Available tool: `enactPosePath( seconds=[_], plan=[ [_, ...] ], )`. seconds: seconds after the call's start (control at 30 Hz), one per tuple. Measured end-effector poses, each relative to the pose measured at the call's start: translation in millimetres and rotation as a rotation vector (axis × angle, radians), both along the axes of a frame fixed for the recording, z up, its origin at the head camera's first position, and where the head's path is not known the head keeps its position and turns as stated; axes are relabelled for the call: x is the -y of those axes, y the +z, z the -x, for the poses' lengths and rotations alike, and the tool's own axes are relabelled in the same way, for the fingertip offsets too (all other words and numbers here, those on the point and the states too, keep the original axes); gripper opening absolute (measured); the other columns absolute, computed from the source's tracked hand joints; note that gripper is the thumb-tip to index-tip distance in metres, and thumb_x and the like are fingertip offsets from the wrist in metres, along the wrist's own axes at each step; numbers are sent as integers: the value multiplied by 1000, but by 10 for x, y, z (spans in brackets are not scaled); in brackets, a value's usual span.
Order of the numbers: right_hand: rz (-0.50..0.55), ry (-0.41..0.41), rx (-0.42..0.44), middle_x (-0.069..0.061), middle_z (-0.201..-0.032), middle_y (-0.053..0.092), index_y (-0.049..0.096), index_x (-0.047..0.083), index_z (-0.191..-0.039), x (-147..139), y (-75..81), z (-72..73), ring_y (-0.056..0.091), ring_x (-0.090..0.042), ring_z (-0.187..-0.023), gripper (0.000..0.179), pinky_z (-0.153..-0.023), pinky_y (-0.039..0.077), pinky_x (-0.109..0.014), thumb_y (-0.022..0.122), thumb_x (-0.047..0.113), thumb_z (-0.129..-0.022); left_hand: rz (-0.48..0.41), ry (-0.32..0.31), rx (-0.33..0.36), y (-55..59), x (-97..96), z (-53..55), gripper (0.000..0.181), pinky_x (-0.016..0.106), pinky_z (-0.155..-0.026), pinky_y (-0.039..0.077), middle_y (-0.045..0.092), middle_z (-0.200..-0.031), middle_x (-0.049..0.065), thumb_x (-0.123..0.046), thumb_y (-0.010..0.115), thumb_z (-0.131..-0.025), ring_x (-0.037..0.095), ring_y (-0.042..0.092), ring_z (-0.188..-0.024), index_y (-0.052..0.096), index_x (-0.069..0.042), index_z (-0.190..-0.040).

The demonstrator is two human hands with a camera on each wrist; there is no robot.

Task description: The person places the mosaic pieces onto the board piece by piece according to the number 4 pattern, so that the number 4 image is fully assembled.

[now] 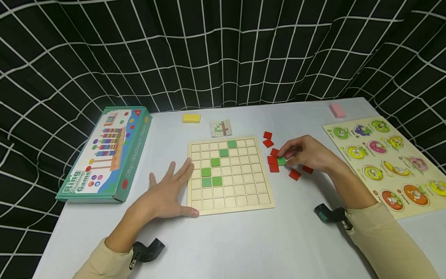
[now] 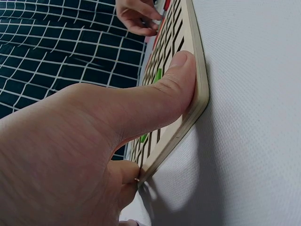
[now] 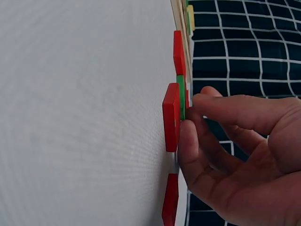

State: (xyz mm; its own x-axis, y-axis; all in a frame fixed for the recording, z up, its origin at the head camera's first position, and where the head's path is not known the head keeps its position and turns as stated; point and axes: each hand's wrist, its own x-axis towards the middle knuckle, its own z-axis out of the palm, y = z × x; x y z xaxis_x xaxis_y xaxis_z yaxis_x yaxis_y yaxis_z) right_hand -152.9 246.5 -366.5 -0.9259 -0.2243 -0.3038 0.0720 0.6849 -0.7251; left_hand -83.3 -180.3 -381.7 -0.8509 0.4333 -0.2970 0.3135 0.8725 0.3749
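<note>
A wooden grid board [image 1: 240, 180] lies flat, with several green tiles [image 1: 215, 162] set in a slanting line across its cells. My left hand [image 1: 165, 195] rests along the board's left edge, fingers spread and straight, the thumb on the near corner. In the left wrist view the thumb [image 2: 164, 96] lies over the board's rim. To the right of the board, my right hand [image 1: 306, 153] pinches a loose green tile [image 1: 281, 161] among several red tiles [image 1: 273, 167]. In the right wrist view that green tile [image 3: 181, 101] stands right at the fingertips, partly hidden behind a red tile [image 3: 171, 117].
A small pattern card [image 1: 221, 128] lies behind the board, beside a yellow block [image 1: 191, 118]. On the left is a green game box [image 1: 104, 155]. At right lie a fruit puzzle board [image 1: 390, 162] and a pink block [image 1: 337, 110]. A black gridded curtain [image 1: 223, 50] surrounds the table.
</note>
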Motion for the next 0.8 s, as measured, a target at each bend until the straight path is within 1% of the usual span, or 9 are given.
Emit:
enactPosePath(
  seconds=[0.2, 0.4, 0.8],
  plan=[
    [-33, 6, -8, -16, -113, 71, 78, 5, -110, 28, -14, -1, 59, -29, -100, 28, -74, 55, -26, 79, -1, -83, 3, -3, -1, 6, -6, 1, 129, 93, -104, 0, 4, -177, -1, -72, 80, -73, 46, 3, -161, 14, -16, -169],
    [-81, 26, -47, -15, -108, 71, 78, 4, -107, 79, -7, -4, 59, -28, -96, 26, -73, 54, -28, 80, -2, -82, 3, -2, 3, 2, -5, 2, 129, 93, -104, 0, 3, -177, -1, -72, 81, -73, 46, 2, -161, 14, -16, -169],
    [-123, 57, -107, -13, -99, 72, 77, 3, -104, 137, -5, -11, 62, -25, -90, 28, -70, 54, -29, 79, -8, -78, 0, -6, 0, -10, 2, 7, 130, 93, -103, -1, 3, -177, -1, -74, 79, -73, 46, 2, -161, 14, -17, -169]
  ],
)
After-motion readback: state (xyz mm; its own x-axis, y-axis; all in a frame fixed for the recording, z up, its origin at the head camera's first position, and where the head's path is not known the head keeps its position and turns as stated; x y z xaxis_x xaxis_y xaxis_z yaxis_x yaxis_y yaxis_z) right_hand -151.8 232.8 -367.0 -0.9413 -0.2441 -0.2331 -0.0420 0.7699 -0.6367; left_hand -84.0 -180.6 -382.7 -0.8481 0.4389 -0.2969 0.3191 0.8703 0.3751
